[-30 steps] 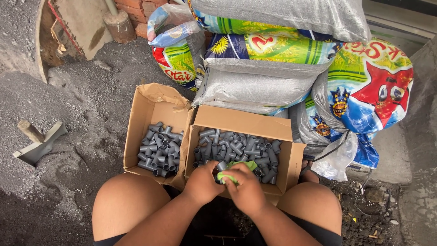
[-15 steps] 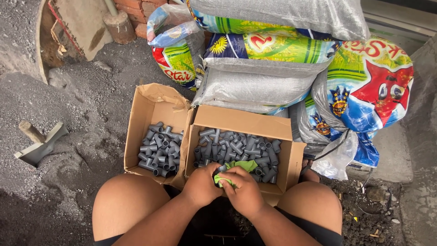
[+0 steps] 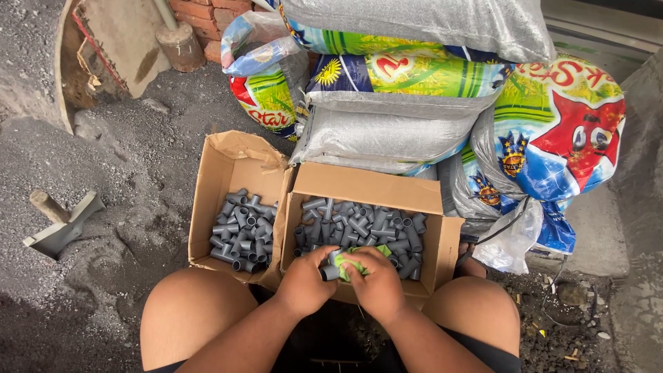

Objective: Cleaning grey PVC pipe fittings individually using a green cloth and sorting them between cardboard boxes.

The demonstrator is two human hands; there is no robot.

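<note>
The left hand (image 3: pixel 304 282) pinched a grey pipe piece (image 3: pixel 330 272). The right hand (image 3: pixel 376 283) pressed a green cloth (image 3: pixel 353 261) on it. Both hands had slid a bit nearer the person, still over the right box (image 3: pixel 366 190); rubbing went on.

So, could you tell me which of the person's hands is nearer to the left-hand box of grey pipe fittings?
Left. The left hand sits beside that box; the right hand lies farther right.
</note>
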